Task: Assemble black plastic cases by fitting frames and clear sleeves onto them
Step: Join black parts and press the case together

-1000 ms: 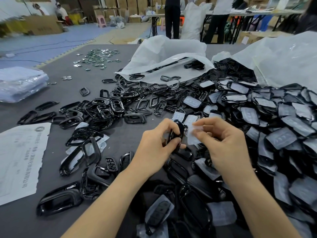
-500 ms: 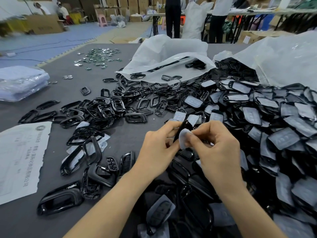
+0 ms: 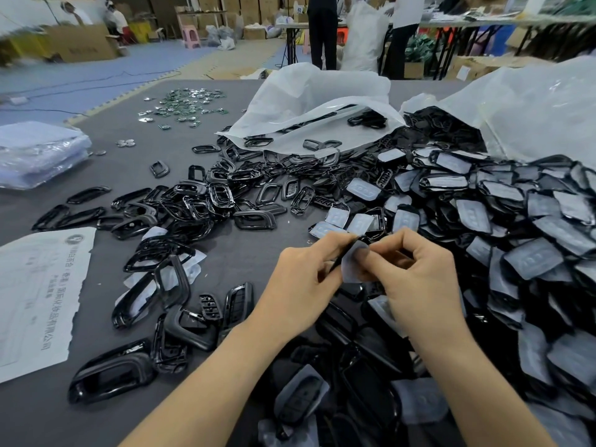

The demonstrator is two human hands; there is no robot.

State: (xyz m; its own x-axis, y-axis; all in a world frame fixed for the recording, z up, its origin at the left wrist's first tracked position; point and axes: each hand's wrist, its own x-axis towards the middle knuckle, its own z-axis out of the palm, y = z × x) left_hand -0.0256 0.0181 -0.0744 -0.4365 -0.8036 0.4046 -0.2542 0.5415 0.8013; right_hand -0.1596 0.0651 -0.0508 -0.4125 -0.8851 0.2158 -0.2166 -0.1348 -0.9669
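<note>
Black plastic case (image 3: 339,260) sits edge-on between our hands, just above the worktop (image 3: 251,253): our left hand (image 3: 303,280) pinches it, our right hand (image 3: 417,279) pinches a clear sleeve (image 3: 354,264) against it, and we judge the fit unfinished. Many sleeved cases (image 3: 532,253) heap at right, spilling from a big white bag (image 3: 532,101); bare frames (image 3: 219,195) lie loose, some inside a second bag (image 3: 322,91).

Printed sheet (image 3: 42,295) L, white bag (image 3: 316,91) ctr, cardboard box (image 3: 80,43) bkgd

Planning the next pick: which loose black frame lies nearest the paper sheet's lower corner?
The frame at bottom left, just right of the paper sheet; the rest lie farther up the table.
</note>
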